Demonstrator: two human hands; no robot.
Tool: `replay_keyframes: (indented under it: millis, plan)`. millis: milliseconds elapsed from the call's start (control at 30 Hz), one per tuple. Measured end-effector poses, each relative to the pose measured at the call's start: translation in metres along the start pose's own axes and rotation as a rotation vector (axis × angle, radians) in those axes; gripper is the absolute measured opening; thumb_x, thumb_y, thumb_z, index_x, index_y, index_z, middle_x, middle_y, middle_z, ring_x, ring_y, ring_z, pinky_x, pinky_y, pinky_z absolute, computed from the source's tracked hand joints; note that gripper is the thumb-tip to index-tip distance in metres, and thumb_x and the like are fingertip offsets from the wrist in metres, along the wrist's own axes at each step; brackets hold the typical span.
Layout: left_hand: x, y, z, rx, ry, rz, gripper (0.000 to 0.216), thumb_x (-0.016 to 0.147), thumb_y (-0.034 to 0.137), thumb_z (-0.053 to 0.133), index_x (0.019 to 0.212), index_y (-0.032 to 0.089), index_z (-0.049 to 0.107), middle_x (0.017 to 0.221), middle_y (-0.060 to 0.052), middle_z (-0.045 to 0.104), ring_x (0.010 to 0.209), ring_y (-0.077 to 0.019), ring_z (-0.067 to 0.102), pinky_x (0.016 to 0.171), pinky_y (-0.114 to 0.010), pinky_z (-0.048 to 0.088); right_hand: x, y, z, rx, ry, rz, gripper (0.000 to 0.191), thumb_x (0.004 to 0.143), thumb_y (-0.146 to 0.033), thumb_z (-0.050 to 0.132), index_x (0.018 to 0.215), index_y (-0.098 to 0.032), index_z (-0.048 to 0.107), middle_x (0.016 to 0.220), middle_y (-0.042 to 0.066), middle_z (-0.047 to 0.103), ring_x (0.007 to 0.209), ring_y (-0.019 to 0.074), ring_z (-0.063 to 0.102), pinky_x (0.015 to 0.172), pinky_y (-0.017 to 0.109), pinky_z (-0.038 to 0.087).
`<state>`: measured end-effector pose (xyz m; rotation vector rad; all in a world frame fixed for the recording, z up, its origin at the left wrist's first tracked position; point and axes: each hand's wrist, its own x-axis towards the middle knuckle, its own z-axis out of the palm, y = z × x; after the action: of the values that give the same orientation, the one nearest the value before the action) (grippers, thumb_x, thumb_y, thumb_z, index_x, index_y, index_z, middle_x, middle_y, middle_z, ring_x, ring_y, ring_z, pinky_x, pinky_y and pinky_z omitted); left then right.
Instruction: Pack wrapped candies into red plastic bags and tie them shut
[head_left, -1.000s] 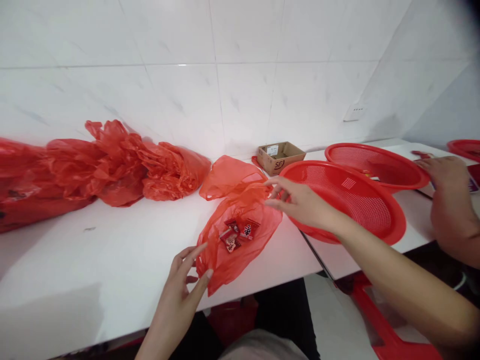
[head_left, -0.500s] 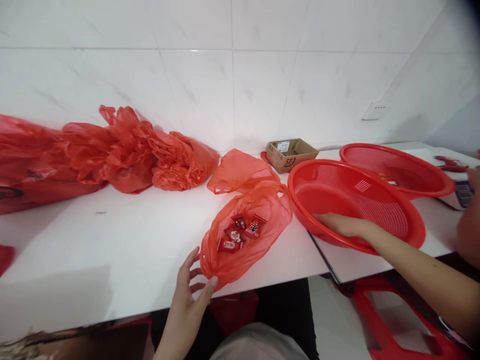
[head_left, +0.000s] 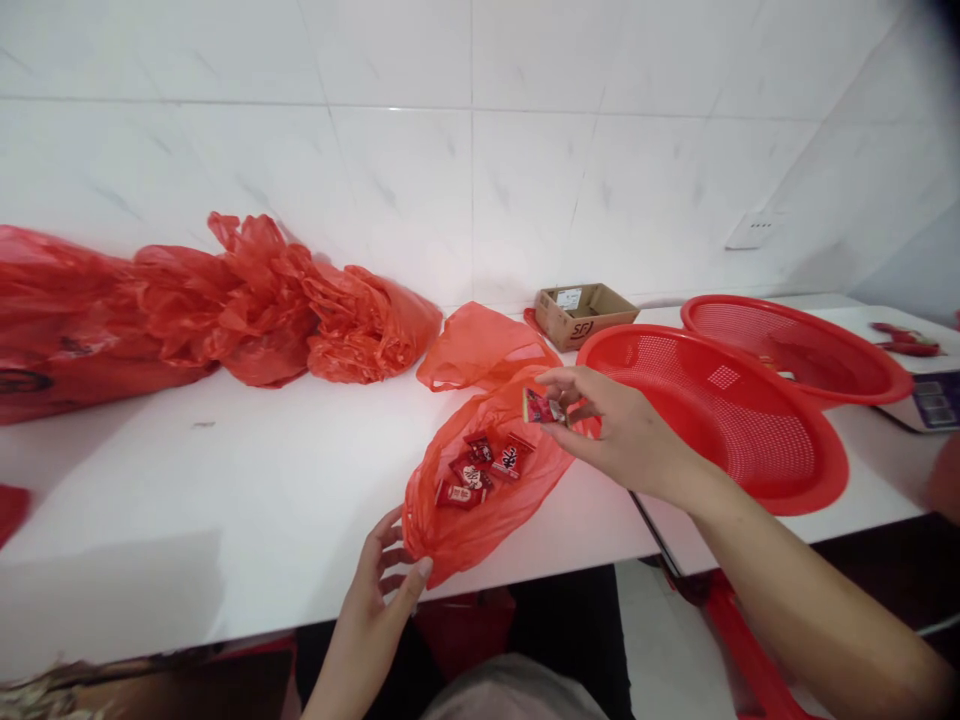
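Right hand [head_left: 622, 435]: fingertips pinched on one candy packet [head_left: 541, 407], just above open mouth of red bag [head_left: 480, 520]. Left hand [head_left: 382, 590]: pinching bag's near edge; best held taut beneath packet.

Your only camera sits on your head, looking forward and down at the table [head_left: 225, 480] and wall [head_left: 465, 160], close to your left hand [head_left: 386, 590] and right hand [head_left: 622, 435].

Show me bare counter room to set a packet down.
Bare: the wide counter stretch between the heaped red bags and the open bag, to the near edge. Crowded: right of that bag, with baskets and a box.
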<state>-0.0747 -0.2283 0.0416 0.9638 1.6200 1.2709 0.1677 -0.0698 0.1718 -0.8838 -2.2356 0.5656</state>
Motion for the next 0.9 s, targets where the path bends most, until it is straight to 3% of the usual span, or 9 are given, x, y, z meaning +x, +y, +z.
replay_keyframes:
  millis: [167,267,433,567,767,900]
  plan:
    - [0.001,-0.013,-0.009,0.003,-0.022,-0.005,0.062,0.082,0.05,0.064,0.135,0.03,0.042,0.128,-0.01,0.051,0.101,-0.022,0.059,0.082,-0.036,0.054,0.003,0.008,0.012,-0.087,-0.043,-0.159,0.023,0.086,-0.017,0.057,0.108,-0.023,0.061,0.101,0.005,0.059,0.089,0.0152,0.058,0.08,0.032,0.05]
    - [0.003,-0.015,-0.015,0.019,-0.029,0.008,0.062,0.083,0.049,0.062,0.137,0.03,0.038,0.128,-0.009,0.049,0.102,-0.0212,0.058,0.083,-0.035,0.054,0.001,0.006,0.016,-0.052,-0.07,-0.103,0.023,0.084,-0.013,0.057,0.105,-0.023,0.06,0.104,0.003,0.062,0.09,0.0146,0.059,0.079,0.029,0.049]
    - [0.005,-0.01,-0.013,0.032,-0.025,0.022,0.061,0.084,0.049,0.061,0.137,0.03,0.038,0.131,-0.01,0.048,0.103,-0.0217,0.057,0.086,-0.038,0.053,-0.002,-0.001,0.024,0.021,-0.117,0.077,0.019,0.083,-0.023,0.065,0.102,-0.023,0.061,0.09,-0.002,0.067,0.072,0.0104,0.059,0.067,0.024,0.047]
    - [0.003,-0.006,-0.008,0.021,-0.042,0.023,0.06,0.084,0.048,0.062,0.137,0.03,0.04,0.134,-0.01,0.047,0.103,-0.0219,0.057,0.086,-0.038,0.053,-0.003,-0.004,0.027,0.086,-0.085,0.118,0.023,0.081,-0.032,0.07,0.103,-0.024,0.065,0.091,-0.002,0.069,0.072,0.0103,0.06,0.068,0.024,0.047]
    - [0.001,-0.007,-0.005,-0.017,-0.014,-0.013,0.061,0.083,0.049,0.062,0.137,0.03,0.04,0.134,-0.011,0.048,0.102,-0.022,0.058,0.082,-0.036,0.053,-0.003,0.003,0.035,0.097,-0.045,0.107,0.016,0.083,-0.028,0.067,0.099,-0.024,0.068,0.093,-0.001,0.071,0.08,0.0127,0.063,0.068,0.024,0.046]
    - [0.002,-0.007,-0.007,0.036,-0.085,-0.032,0.058,0.082,0.05,0.062,0.132,0.024,0.047,0.128,-0.012,0.054,0.102,-0.0233,0.06,0.084,-0.036,0.052,0.0,0.016,0.048,-0.009,-0.236,0.086,0.022,0.084,-0.033,0.066,0.103,-0.023,0.067,0.102,0.002,0.07,0.091,0.0175,0.063,0.079,0.03,0.047]
